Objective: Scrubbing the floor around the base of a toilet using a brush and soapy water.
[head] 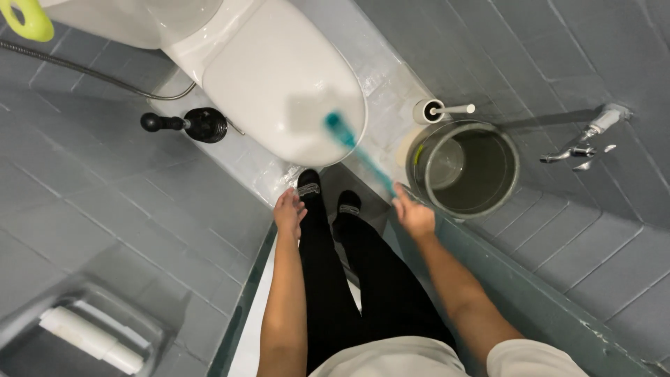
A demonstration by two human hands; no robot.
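White toilet [279, 77], lid closed, occupying the upper middle of the grey tiled floor [125, 202]. Grey round bucket [464, 167], partly filled with water, standing just right of the toilet's front end, a smaller clear container inside it. Wall-mounted paper roll holder [91, 335], lower left corner of the view. Black plunger-like item [188, 124] on the floor left of the toilet base, beside a grey hose [84, 70]. White brush holder [436, 110] at the bucket's far rim. Metal tap [586, 143] at the right wall. Teal long-handled brush [356, 150], blurred, angled from the toilet lid's front edge down to the right hand. Right hand [413, 213]: fingers curled around the brush's handle end, near the bucket's near rim. Left hand [289, 209]: holding nothing, fingers loosely together and slightly bent, hovering above the left black-socked foot [308, 185].
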